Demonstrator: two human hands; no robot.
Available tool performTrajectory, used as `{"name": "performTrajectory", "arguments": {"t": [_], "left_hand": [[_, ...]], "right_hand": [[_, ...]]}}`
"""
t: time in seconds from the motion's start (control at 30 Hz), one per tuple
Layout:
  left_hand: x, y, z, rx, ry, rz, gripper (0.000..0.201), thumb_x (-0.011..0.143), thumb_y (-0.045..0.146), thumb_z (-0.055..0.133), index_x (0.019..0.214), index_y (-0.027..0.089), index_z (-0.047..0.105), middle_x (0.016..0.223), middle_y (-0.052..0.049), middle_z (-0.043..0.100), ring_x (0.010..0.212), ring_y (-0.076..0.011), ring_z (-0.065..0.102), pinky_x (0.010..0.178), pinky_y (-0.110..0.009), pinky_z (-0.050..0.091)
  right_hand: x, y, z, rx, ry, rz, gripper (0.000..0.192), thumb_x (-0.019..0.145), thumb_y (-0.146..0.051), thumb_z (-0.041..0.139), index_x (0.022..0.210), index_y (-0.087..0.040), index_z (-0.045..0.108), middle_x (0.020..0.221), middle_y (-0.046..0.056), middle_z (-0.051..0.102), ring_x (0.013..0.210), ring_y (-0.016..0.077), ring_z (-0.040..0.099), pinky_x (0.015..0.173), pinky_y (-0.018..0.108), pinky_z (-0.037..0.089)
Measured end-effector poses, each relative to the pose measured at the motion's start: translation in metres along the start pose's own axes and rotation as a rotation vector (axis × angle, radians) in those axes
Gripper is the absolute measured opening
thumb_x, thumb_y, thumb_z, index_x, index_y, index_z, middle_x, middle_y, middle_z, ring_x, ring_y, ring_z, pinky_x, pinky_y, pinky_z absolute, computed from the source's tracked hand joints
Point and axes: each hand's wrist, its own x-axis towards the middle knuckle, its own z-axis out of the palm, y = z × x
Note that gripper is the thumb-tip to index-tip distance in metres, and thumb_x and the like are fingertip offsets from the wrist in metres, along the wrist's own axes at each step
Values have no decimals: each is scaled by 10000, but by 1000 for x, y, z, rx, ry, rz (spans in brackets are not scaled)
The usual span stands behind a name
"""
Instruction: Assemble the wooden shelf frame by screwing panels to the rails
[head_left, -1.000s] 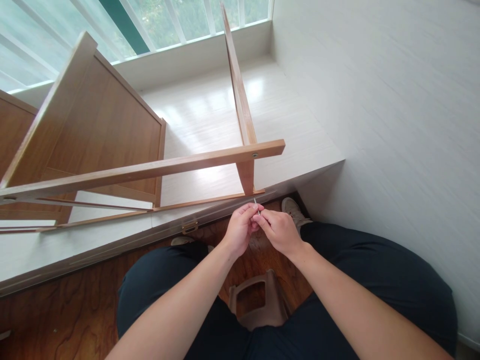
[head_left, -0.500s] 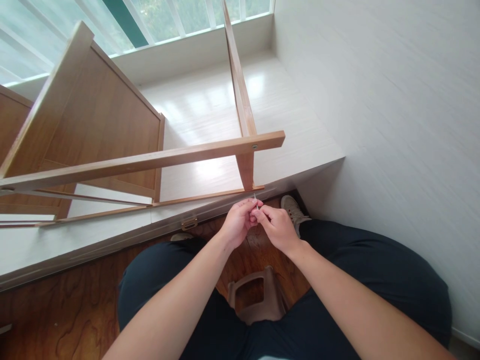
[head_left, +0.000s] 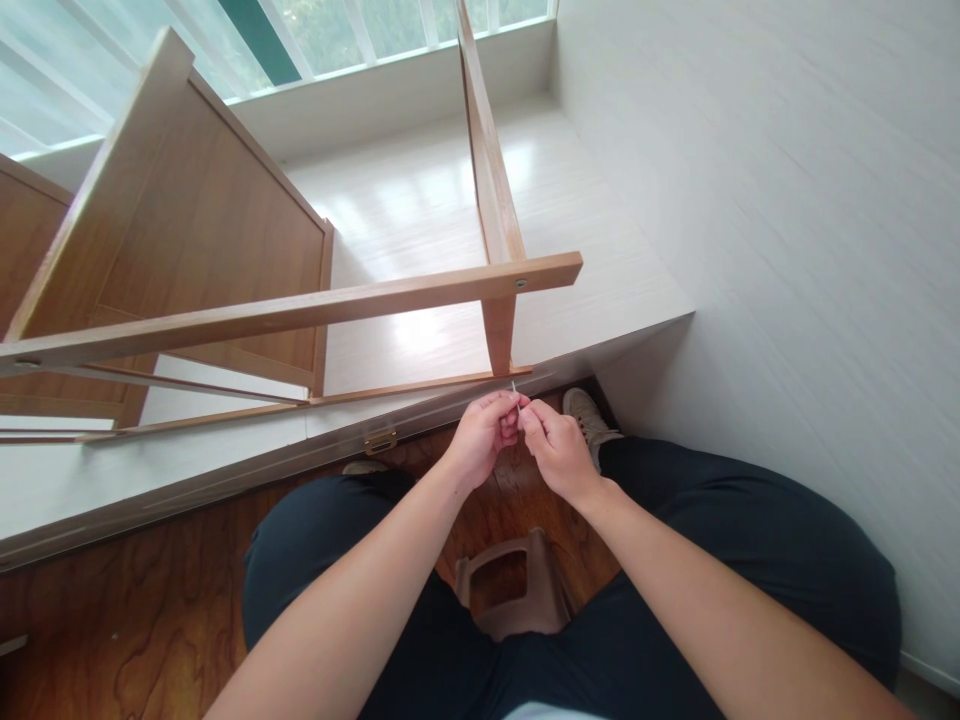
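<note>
My left hand (head_left: pixel 487 428) is closed, its thumb and fingers pinching a thin, silvery metal rod (head_left: pixel 515 386) whose tip sticks up past the fingertips. Closed too, my right hand (head_left: pixel 556 440) grips the lower end of this rod, right beside the left. Most of the rod is hidden by fingers, so its exact kind cannot be told. Just beyond both hands stands a wooden frame (head_left: pixel 360 308), its long rail joined near the right end to an upright wooden panel (head_left: pixel 493 170). A round metal fastener (head_left: pixel 520 283) shows in the rail at that joint.
Wooden panels (head_left: pixel 217 220) stand in the frame to the left, on a pale ledge (head_left: pixel 600 230) under the window. A pale wall (head_left: pixel 787 240) rises on the right. Below my hands, a brown plastic stool (head_left: pixel 517 600) sits between my legs on the wood floor (head_left: pixel 150 630).
My view has shifted slightly, so the frame appears a little higher and farther right. My right hand has moved slightly away from the left along the rod; both stay closed.
</note>
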Motion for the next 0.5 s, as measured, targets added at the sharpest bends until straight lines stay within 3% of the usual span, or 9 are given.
{"name": "performTrajectory", "arguments": {"t": [0.1, 0.27, 0.5], "left_hand": [[1, -1, -1, 17, -25, 19, 308, 748, 385, 867, 788, 122, 712, 596, 27, 490, 525, -89, 411, 484, -184, 348], [3, -1, -3, 49, 13, 28, 312, 725, 394, 863, 794, 134, 706, 566, 41, 472, 504, -105, 436, 479, -203, 389], [2, -3, -3, 53, 36, 66, 317, 729, 380, 880, 769, 133, 686, 587, 52, 448, 507, -79, 389, 475, -181, 332]], "right_hand": [[2, 0, 4, 260, -21, 91, 387, 1032, -483, 414, 780, -218, 542, 539, -34, 515, 498, 130, 493, 551, 252, 395], [4, 2, 13, 638, -142, 309, 404, 964, -577, 480, 776, -219, 497, 502, -55, 496, 402, 89, 368, 410, 217, 255], [1, 3, 14, 634, -115, 292, 452, 961, -599, 509, 727, -213, 488, 513, -43, 499, 431, 85, 377, 419, 215, 248]]}}
